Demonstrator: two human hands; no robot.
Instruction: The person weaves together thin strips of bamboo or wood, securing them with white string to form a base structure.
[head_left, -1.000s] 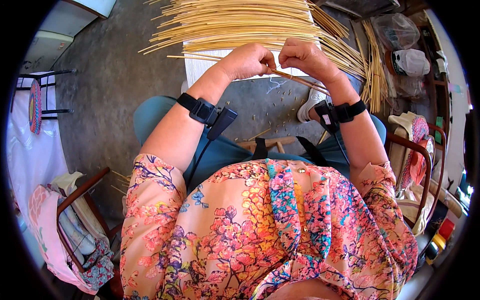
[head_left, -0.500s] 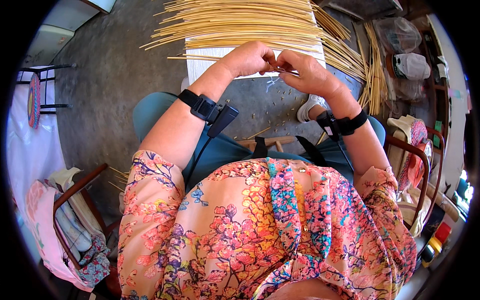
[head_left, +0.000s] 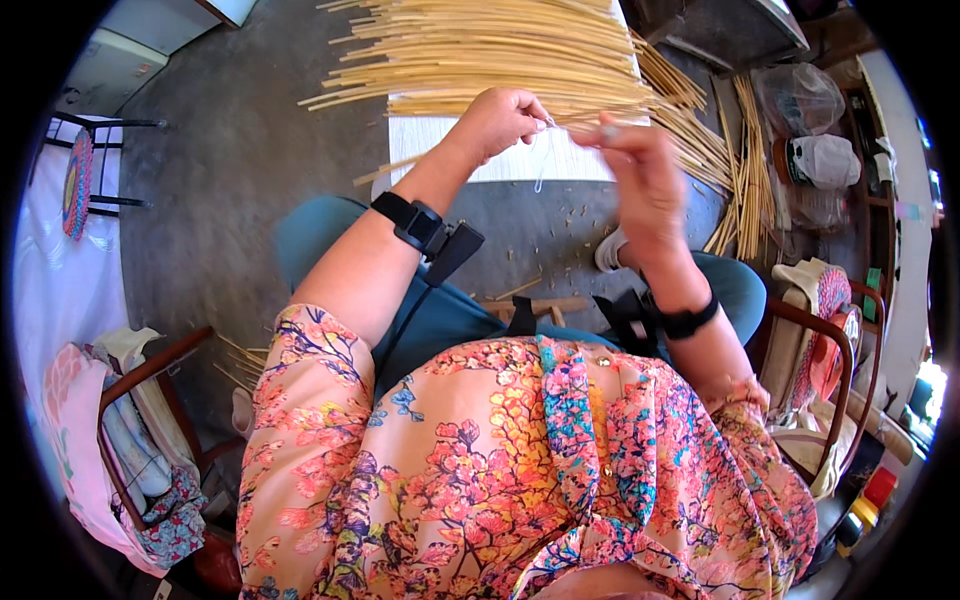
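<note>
My left hand (head_left: 500, 122) is closed in a pinch on a thin white thread (head_left: 542, 165), at the near edge of a white tabletop (head_left: 460, 150). A loop of the thread dangles below the fingertips. One straw-coloured stalk (head_left: 390, 172) shows beside that wrist, its other end hidden behind the hand. To the right, my right hand (head_left: 648, 175) is raised and smeared by motion, fingertips toward the left hand; whether it grips anything is not clear. Beyond both hands lies a broad layer of long thin straw-coloured stalks (head_left: 490, 60) across the tabletop.
More stalks (head_left: 745, 165) lean at the right, near clear plastic bags (head_left: 800, 98). Short cut bits litter the grey floor (head_left: 230, 150). Cloth-laden chairs flank me, one at the left (head_left: 150, 370) and one at the right (head_left: 825, 335). A black-framed stool (head_left: 80, 185) stands at far left.
My hands were together and have come apart. The right one has swung right and toward me, blurring. The white thread now hangs in a longer loop from my left fingers.
</note>
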